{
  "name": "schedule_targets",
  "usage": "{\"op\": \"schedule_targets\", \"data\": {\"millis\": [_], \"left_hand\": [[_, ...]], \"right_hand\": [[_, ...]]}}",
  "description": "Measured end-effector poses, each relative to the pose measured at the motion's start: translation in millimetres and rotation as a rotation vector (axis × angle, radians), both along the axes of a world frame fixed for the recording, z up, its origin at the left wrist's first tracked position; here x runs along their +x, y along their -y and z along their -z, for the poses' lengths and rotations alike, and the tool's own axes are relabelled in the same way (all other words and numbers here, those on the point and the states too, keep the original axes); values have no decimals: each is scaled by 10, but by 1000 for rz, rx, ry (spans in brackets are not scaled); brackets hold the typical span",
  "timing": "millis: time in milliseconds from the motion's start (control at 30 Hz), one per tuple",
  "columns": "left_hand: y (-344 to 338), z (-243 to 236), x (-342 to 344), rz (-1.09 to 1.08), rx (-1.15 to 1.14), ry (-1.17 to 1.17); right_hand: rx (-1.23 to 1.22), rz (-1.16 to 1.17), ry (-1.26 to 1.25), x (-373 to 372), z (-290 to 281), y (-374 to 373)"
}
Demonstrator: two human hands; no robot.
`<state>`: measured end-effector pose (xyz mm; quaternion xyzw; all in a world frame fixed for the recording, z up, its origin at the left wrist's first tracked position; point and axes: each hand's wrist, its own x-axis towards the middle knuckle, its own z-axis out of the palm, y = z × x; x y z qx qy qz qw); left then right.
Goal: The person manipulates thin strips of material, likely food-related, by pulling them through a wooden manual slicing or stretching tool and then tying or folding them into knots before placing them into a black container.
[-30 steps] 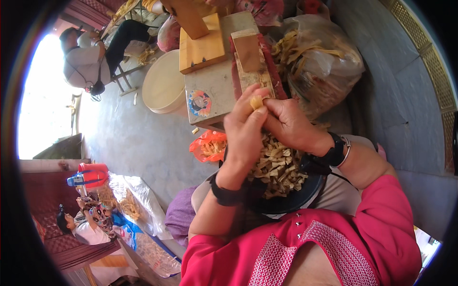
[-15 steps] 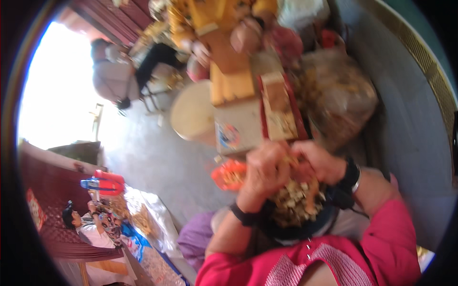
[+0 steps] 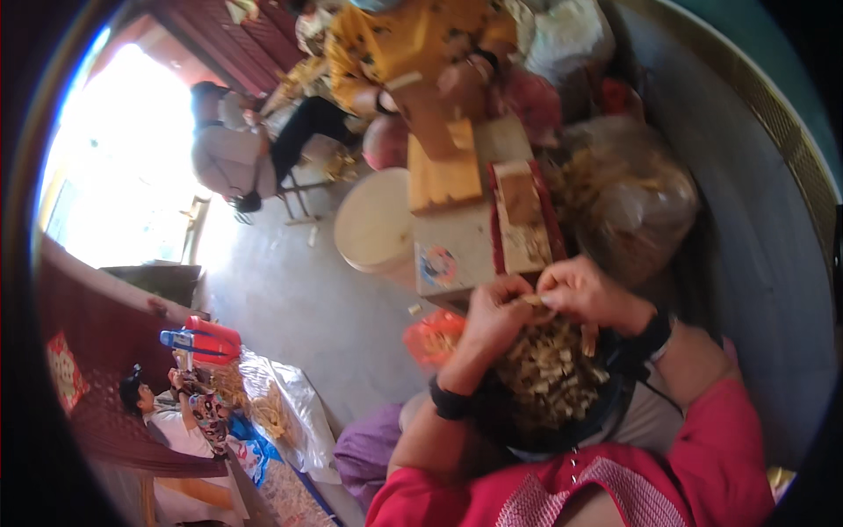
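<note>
My left hand [image 3: 499,318] and my right hand [image 3: 587,294] meet above a dark basin [image 3: 502,430] on my lap. Both are closed, fingertips pinching a thin yellowish-brown dried strip [image 3: 534,301] between them. Beneath, many small pale brown cut pieces [image 3: 549,373] fill the basin. A short orange-brown strip [image 3: 589,339] hangs just below my right hand. What the dried material is, I cannot tell.
Ahead stands a low table [image 3: 452,237] with a wooden block [image 3: 446,180] and a red-edged tray [image 3: 553,224]. An orange bag [image 3: 430,341] lies left of my hands; a large clear sack [image 3: 628,198] stands right. Across the table sits a co-worker in yellow [image 3: 413,44]; a round drum [image 3: 373,220] stands beside it.
The view has shifted slightly, so the surroundings sit lower and further right. My hands have come to a fingertip pinch on the strip, and more of the basin's pieces show.
</note>
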<state>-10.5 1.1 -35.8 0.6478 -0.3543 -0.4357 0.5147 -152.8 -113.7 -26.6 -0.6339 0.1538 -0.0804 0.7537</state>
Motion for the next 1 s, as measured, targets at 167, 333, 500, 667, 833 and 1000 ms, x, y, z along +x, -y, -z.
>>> {"op": "schedule_targets", "data": {"millis": [167, 333, 500, 667, 833, 1000], "left_hand": [[85, 32, -80, -161, -136, 510], [134, 28, -173, -189, -437, 830], [29, -142, -120, 26, -225, 585], [13, -148, -55, 102, 53, -16], [-114, -239, 145, 165, -185, -688], [-139, -216, 101, 199, -157, -692]], "right_hand": [[740, -24, 163, -88, 280, 101], [819, 140, 194, -59, 211, 38], [554, 144, 119, -40, 239, 46], [319, 168, 98, 25, 182, -27], [-27, 113, 124, -161, -106, 136], [-161, 55, 205, -300, -112, 323]]}}
